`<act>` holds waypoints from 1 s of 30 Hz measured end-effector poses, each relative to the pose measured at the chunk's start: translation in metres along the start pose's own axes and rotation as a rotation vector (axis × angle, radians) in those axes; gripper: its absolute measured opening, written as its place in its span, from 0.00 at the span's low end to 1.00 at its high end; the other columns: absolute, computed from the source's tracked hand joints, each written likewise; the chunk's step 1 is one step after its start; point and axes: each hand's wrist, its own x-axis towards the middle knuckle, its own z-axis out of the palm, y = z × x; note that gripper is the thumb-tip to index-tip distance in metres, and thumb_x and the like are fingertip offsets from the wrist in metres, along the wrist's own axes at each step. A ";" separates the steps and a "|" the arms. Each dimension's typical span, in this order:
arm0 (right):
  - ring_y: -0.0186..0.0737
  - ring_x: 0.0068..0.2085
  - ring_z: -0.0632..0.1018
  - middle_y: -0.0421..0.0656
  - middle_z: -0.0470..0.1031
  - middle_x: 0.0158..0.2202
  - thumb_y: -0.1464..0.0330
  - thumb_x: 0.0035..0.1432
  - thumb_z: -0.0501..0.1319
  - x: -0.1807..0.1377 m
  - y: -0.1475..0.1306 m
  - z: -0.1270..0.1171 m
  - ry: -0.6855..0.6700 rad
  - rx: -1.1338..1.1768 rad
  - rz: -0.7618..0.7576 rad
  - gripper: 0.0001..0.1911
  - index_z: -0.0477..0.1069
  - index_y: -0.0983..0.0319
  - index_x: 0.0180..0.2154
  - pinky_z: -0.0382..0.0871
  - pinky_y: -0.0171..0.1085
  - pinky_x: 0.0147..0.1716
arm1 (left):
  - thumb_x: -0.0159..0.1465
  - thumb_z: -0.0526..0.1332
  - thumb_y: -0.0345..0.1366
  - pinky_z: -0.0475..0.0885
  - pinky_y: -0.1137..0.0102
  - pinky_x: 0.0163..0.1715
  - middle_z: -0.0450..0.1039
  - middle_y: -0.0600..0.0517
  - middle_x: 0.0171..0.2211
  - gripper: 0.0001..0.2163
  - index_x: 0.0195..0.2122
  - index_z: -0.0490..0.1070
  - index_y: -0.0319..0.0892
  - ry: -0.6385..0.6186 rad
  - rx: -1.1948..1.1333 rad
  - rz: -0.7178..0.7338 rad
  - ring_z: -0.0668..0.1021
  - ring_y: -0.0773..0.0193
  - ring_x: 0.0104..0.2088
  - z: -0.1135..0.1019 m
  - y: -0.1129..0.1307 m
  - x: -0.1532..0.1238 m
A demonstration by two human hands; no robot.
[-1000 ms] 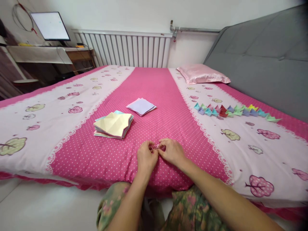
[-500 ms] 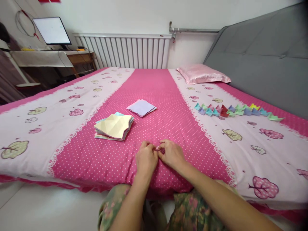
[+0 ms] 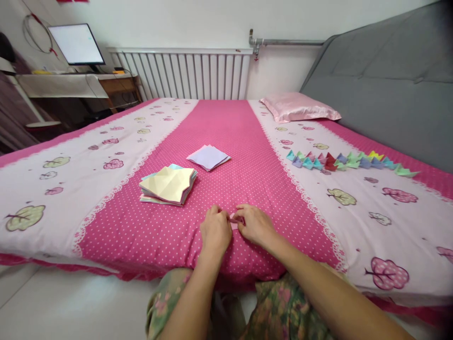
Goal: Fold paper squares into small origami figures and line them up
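Close to the bed's near edge, my left hand [image 3: 216, 227] and my right hand [image 3: 255, 224] meet over a small piece of folded pink paper [image 3: 234, 225]. Both hands have their fingers closed on it, one at each side; much of the paper is hidden behind them. Ahead and to the left lies a stack of creased paper sheets [image 3: 169, 184], pale yellow on top. Farther off is a smaller pile of square paper [image 3: 209, 157] with a lilac sheet uppermost. Several folded paper boats [image 3: 352, 161] in many colours stand in rows at the right.
The bed [image 3: 226, 127] has a pink dotted cover with pale printed strips. A pink pillow [image 3: 299, 107] lies at the back right by the grey headboard [image 3: 385, 85]. Behind the bed are a white radiator [image 3: 184, 73] and, at left, a desk with a monitor [image 3: 77, 45].
More of the pink paper now shows between my hands, with a pale pink face turned toward me. My hands stay in nearly the same place.
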 end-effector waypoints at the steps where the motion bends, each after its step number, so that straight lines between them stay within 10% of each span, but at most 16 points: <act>1: 0.39 0.43 0.73 0.42 0.73 0.45 0.73 0.51 0.55 -0.001 0.000 -0.001 0.001 -0.013 -0.010 0.12 0.75 0.56 0.35 0.63 0.34 0.40 | 0.60 0.51 0.31 0.64 0.70 0.35 0.68 0.46 0.37 0.10 0.33 0.73 0.42 0.008 0.004 0.006 0.71 0.61 0.40 0.001 0.000 0.000; 6: 0.39 0.34 0.75 0.43 0.74 0.33 0.72 0.54 0.53 -0.006 -0.006 -0.005 0.033 -0.129 0.013 0.10 0.72 0.59 0.33 0.62 0.34 0.31 | 0.60 0.51 0.31 0.64 0.70 0.36 0.68 0.47 0.37 0.10 0.33 0.72 0.42 0.030 0.001 0.021 0.71 0.61 0.41 0.003 -0.002 -0.002; 30: 0.44 0.41 0.74 0.46 0.74 0.39 0.67 0.57 0.53 -0.004 -0.006 -0.007 -0.016 -0.177 0.095 0.12 0.75 0.59 0.30 0.64 0.38 0.37 | 0.60 0.52 0.32 0.63 0.69 0.44 0.67 0.48 0.46 0.11 0.34 0.75 0.44 -0.012 -0.079 0.039 0.69 0.60 0.47 0.004 0.001 0.001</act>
